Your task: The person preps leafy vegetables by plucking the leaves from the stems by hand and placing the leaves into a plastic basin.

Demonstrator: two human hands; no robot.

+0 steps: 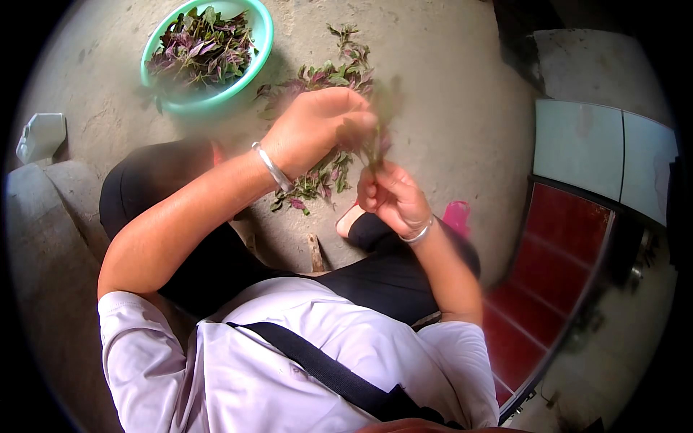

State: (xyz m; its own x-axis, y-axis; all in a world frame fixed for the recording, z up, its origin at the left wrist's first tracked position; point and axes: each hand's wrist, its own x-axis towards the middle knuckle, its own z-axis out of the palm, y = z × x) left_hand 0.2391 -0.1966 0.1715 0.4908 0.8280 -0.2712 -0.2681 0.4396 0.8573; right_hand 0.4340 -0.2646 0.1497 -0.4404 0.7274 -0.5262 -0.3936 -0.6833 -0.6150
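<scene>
My right hand is closed around the lower stems of a bunch of leafy greens, purple and green like amaranth. The bunch points upward and is smeared by motion. Just above and to the left, my left hand pinches at its leaves; the fingertips are blurred. More purple-green greens lie loose on the floor beyond my left hand, and a smaller scatter lies beneath it. A mint-green plastic basin at the upper left holds a heap of the same leaves.
Concrete floor spreads around my bent legs. A pale plastic container is at the far left. On the right are a dark red tiled panel and pale panels. Something pink shows beside my right knee.
</scene>
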